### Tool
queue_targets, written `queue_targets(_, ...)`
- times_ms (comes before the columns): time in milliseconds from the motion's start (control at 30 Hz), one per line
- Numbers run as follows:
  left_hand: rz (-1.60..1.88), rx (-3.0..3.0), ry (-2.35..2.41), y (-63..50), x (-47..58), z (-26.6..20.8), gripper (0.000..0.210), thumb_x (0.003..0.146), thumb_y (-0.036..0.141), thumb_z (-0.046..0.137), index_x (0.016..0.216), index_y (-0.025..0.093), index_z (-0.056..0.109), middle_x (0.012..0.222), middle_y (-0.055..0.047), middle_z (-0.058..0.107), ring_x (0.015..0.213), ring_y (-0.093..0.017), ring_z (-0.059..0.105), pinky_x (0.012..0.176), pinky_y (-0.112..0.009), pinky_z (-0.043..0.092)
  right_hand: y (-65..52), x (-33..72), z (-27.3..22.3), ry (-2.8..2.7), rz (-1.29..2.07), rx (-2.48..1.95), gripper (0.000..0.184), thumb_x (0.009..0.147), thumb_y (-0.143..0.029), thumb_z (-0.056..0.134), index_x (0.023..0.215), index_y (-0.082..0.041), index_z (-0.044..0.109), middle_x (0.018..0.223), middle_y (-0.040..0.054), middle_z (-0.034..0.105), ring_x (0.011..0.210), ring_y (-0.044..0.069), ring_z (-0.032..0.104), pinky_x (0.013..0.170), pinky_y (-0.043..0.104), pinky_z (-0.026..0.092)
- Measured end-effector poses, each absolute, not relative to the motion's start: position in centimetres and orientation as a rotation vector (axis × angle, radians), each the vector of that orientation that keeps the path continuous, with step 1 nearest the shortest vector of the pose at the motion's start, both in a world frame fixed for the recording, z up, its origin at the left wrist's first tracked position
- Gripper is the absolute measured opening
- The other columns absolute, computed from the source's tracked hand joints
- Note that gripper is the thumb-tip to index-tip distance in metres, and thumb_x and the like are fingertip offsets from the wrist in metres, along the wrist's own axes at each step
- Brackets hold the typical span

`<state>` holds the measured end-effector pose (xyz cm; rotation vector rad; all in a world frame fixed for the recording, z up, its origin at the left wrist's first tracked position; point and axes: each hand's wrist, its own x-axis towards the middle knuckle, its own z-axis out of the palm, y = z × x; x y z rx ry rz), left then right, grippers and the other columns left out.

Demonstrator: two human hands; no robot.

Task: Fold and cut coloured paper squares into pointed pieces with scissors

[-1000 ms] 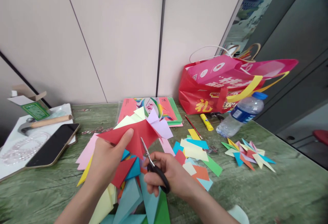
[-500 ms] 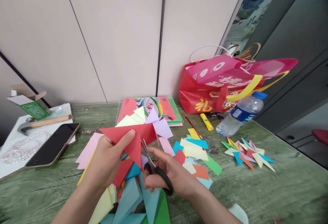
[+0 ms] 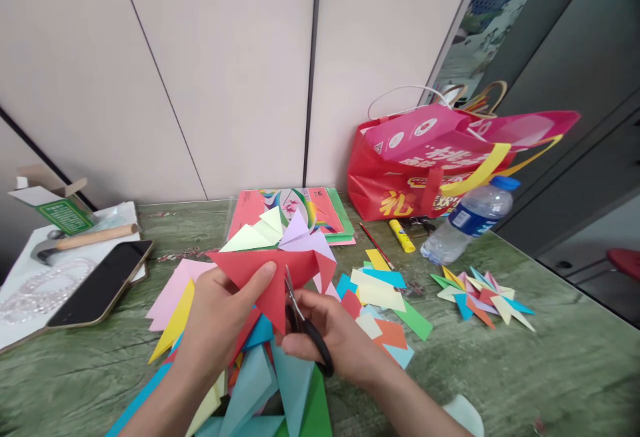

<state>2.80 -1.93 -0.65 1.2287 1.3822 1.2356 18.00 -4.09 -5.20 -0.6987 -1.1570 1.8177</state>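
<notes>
My left hand [image 3: 220,313] pinches a folded sheet of red paper [image 3: 267,280], its thumb flat across the front. In my right hand [image 3: 330,330] is a pair of scissors [image 3: 305,327] with black handles, fingers through the loops. The blades point up and away and lie against the red paper, right of the left thumb. On that side a flap of the paper bends away from the rest. Beneath both hands spreads a heap of coloured paper, with light-blue folded pieces [image 3: 253,387] nearest me and a yellow piece [image 3: 175,320] at the left.
Paper strips [image 3: 377,290], a glue stick [image 3: 401,235], a pencil [image 3: 376,245] and a folded paper star [image 3: 485,297] lie to the right. Behind them stand a plastic bottle [image 3: 470,217] and a red bag [image 3: 390,177]. Leftward are a phone [image 3: 100,283] and a sickle [image 3: 90,240].
Both hands, the red paper and the scissors have shifted slightly right. The right-hand part of the paper now bends further outward beside the blades.
</notes>
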Motion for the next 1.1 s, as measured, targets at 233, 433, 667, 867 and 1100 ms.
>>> queue_targets(233, 1.225, 1.117, 1.396, -2.2, 3.6, -0.3, 0.024, 0.063, 0.037, 0.074, 0.065, 0.014, 0.065, 0.059, 0.0, 0.067, 0.051, -0.012, 0.053, 0.047, -0.022, 0.044, -4.2, 18.0, -4.7, -1.194, 1.806, -0.766, 0.047, 0.048, -0.023, 0.086, 0.085, -0.015, 0.058, 0.072, -0.0021, 0.061, 0.066, 0.011, 0.055, 0.061, 0.022, 0.043)
queue_targets(433, 1.207, 1.27, 1.412, -2.4, 4.0, -0.5, 0.02, 0.067, 0.035, 0.07, 0.072, 0.015, 0.067, 0.07, -0.001, 0.069, 0.064, -0.016, 0.058, 0.057, -0.024, 0.047, -4.1, 17.8, -4.7, -1.164, 1.727, -0.746, 0.036, 0.057, -0.024, 0.082, 0.081, -0.015, 0.057, 0.074, -0.0016, 0.061, 0.066, 0.009, 0.052, 0.063, 0.021, 0.043)
queue_targets(667, 1.216, 1.421, 1.395, -2.5, 4.1, -0.1, 0.018, 0.07, 0.031, 0.067, 0.082, 0.018, 0.067, 0.081, -0.001, 0.07, 0.076, -0.019, 0.061, 0.066, -0.025, 0.047, -4.1, 17.8, -5.1, -1.188, 1.695, -0.648, 0.026, 0.064, -0.024, 0.078, 0.082, -0.017, 0.059, 0.079, -0.0021, 0.061, 0.069, 0.009, 0.053, 0.063, 0.019, 0.044)
queue_targets(867, 1.167, 1.446, 1.436, -2.6, 3.8, 0.4, 0.015, 0.07, 0.031, 0.067, 0.079, 0.019, 0.067, 0.076, 0.0, 0.071, 0.07, -0.017, 0.061, 0.061, -0.023, 0.048, -4.1, 17.7, -5.6, -1.172, 1.714, -0.635, 0.028, 0.063, -0.022, 0.079, 0.081, -0.017, 0.059, 0.08, -0.0022, 0.062, 0.071, 0.009, 0.055, 0.066, 0.019, 0.045)
queue_targets(1100, 1.162, 1.456, 1.436, -2.6, 4.0, 0.4, 0.015, 0.07, 0.031, 0.066, 0.078, 0.019, 0.067, 0.074, 0.0, 0.071, 0.068, -0.017, 0.06, 0.059, -0.022, 0.048, -4.1, 17.7, -5.5, -1.195, 1.703, -0.711, 0.031, 0.062, -0.028, 0.079, 0.076, -0.016, 0.054, 0.068, -0.0042, 0.057, 0.054, 0.006, 0.051, 0.051, 0.017, 0.044)
